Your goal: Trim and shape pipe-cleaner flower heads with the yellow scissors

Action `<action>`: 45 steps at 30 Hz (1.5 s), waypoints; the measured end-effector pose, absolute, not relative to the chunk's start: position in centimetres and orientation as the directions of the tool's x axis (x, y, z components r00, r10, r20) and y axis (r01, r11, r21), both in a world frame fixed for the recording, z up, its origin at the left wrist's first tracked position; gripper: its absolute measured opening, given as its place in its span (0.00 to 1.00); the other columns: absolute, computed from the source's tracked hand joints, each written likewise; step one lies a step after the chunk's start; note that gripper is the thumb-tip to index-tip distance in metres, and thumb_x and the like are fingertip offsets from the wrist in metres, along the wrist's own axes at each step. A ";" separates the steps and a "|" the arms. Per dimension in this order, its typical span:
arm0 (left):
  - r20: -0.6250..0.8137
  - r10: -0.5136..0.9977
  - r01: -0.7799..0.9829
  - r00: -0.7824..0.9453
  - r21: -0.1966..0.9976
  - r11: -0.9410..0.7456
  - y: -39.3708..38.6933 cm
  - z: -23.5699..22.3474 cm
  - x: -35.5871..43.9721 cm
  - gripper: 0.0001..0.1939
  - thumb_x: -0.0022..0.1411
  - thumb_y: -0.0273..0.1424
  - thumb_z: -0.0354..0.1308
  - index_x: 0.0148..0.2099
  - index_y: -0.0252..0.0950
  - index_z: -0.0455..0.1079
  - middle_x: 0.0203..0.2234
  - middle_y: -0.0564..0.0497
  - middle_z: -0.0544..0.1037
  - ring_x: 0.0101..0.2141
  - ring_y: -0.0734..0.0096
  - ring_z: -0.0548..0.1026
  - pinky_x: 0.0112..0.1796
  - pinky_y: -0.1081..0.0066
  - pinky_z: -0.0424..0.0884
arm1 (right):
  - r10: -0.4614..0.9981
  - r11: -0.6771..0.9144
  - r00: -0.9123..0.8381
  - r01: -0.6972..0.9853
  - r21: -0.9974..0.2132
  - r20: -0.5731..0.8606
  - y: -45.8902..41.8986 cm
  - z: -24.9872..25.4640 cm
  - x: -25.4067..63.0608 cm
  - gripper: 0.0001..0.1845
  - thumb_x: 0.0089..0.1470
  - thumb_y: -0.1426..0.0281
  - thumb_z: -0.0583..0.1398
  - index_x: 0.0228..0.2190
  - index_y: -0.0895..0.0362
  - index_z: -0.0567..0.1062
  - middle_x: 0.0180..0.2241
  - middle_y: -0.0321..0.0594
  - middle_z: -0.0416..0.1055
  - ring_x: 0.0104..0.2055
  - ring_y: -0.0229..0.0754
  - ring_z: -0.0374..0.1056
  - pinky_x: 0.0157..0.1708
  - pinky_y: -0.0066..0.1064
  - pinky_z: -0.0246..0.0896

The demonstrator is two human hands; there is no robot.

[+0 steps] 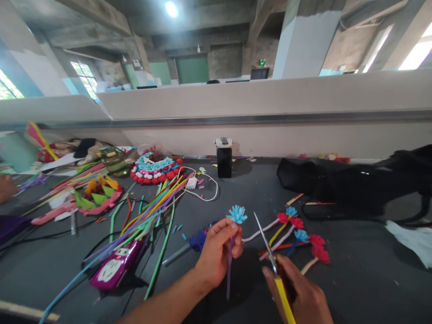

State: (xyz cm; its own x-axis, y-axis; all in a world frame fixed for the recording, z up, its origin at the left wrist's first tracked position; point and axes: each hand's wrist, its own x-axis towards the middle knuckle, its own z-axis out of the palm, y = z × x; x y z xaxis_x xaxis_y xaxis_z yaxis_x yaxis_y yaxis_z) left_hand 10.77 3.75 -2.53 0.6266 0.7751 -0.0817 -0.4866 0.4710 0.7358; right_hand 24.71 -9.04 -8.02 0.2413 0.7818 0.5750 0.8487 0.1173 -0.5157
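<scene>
Between the thumb and fingers of my left hand (219,249) is a light blue pipe-cleaner flower (237,214), its purple stem (230,274) hanging down below the grip. My right hand (300,288) is closed on yellow-handled scissors (274,263), whose blades point up and away to the left, apart from the flower. Beyond the scissors lie several finished flowers, among them a red flower (319,247) and a blue flower (301,235), on coloured stems. Partly hidden behind my left hand is a blue glue gun (198,240).
Left of me, a bundle of pipe cleaners (162,198) rests across a purple pouch (114,265). A dark phone (224,163) stands near the partition. A white cable (216,189), a black bag (337,180) and a white tissue (410,243) lie around. Another person's hand (6,188) shows at the left edge.
</scene>
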 end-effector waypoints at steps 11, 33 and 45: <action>0.002 0.749 -0.526 0.662 0.713 0.463 3.4 -2.6 10.7 0.10 0.59 0.27 0.55 0.26 0.34 0.60 0.15 0.58 0.61 0.15 0.82 0.55 0.21 0.74 0.47 | 0.795 0.125 0.191 0.877 -0.465 0.575 -9.3 -8.7 24.6 0.15 0.60 0.61 0.57 0.44 0.57 0.71 0.32 0.41 0.81 0.27 0.39 0.78 0.22 0.19 0.68; -0.018 0.722 -0.488 0.692 0.725 0.486 3.3 -2.8 10.9 0.10 0.56 0.30 0.58 0.26 0.35 0.59 0.14 0.60 0.55 0.16 0.82 0.50 0.21 0.73 0.45 | 0.801 0.153 0.205 0.838 -0.524 0.562 -9.4 -8.5 24.5 0.13 0.59 0.64 0.58 0.44 0.57 0.72 0.30 0.39 0.80 0.24 0.37 0.76 0.23 0.18 0.68; -0.020 0.717 -0.480 0.696 0.729 0.487 3.3 -2.8 10.9 0.11 0.56 0.30 0.58 0.26 0.35 0.59 0.14 0.60 0.56 0.15 0.82 0.50 0.21 0.73 0.45 | 0.806 0.125 0.226 0.839 -0.530 0.548 -9.4 -8.8 24.4 0.14 0.59 0.63 0.58 0.44 0.56 0.72 0.30 0.39 0.80 0.25 0.37 0.77 0.24 0.18 0.68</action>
